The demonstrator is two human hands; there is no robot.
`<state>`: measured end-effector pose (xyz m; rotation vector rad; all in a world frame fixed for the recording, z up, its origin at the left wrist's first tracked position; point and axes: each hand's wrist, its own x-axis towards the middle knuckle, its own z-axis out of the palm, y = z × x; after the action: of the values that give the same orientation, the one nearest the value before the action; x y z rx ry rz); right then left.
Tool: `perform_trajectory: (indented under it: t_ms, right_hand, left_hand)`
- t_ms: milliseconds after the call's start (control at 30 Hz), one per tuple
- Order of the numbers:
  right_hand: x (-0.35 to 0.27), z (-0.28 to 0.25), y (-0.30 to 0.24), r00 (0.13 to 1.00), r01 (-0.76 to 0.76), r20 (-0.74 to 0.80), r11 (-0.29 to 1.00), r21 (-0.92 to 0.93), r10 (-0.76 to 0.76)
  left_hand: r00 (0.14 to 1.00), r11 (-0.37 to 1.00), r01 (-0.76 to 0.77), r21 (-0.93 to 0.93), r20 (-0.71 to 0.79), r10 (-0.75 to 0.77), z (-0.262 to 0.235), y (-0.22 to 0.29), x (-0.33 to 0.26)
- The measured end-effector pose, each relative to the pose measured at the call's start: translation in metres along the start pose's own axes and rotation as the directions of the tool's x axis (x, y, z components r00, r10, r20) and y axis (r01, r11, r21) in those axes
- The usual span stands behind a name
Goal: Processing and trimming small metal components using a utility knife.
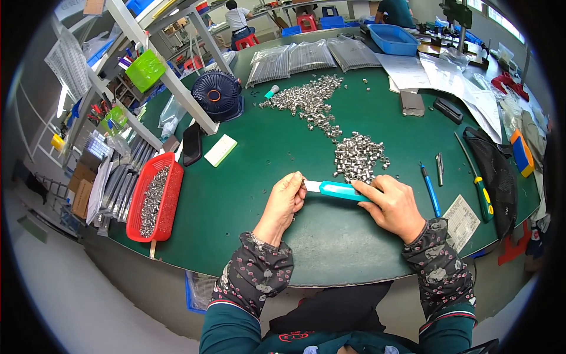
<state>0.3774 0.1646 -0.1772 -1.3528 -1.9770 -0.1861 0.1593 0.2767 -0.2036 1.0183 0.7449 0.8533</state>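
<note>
My right hand (pixel 392 206) grips the teal handle of a knife (pixel 339 190), its flat pale blade pointing left. My left hand (pixel 283 203) is closed in a pinch at the blade's end, around a small metal piece mostly hidden by the fingers. Just beyond the knife lies a heap of short shiny metal rings (pixel 358 154). Farther back, a wider spread of similar metal rings (pixel 306 101) covers the green table (pixel 247 200). At the left edge, a red plastic basket (pixel 174 197) contains many small metal parts (pixel 154 202).
Left of centre stand a dark fan (pixel 217 94), a phone (pixel 192 143) and a sticky-note pad (pixel 220 150). To the right lie a blue pen (pixel 430 190), a yellow-green screwdriver (pixel 483 199) and a black pouch (pixel 494 171). Bagged rods (pixel 311 57) and a blue tray (pixel 394 40) line the back.
</note>
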Motion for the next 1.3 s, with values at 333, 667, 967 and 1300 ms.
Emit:
perform_trajectory:
  t_ms: [333,667,967,1300]
  right_hand:
    - [0.003,-0.001,-0.002,0.994,-0.037,-0.101,0.999,-0.005,0.036]
    - [0.004,-0.004,-0.001,0.998,-0.051,-0.032,0.994,0.102,0.054]
    - [0.000,0.000,0.002,0.996,-0.078,0.047,0.980,0.181,0.070]
    - [-0.002,0.000,0.002,0.993,-0.072,0.107,0.976,0.204,0.051]
  left_hand:
    - [1.000,0.999,0.006,-0.040,-0.007,-0.007,0.000,0.006,-0.003]
    - [0.987,0.990,-0.134,-0.032,-0.098,0.131,0.000,0.008,-0.004]
    - [0.990,0.987,-0.132,-0.093,-0.070,0.126,-0.002,0.003,-0.001]
    - [0.991,0.987,-0.125,-0.104,-0.048,0.121,0.001,0.003,-0.004]
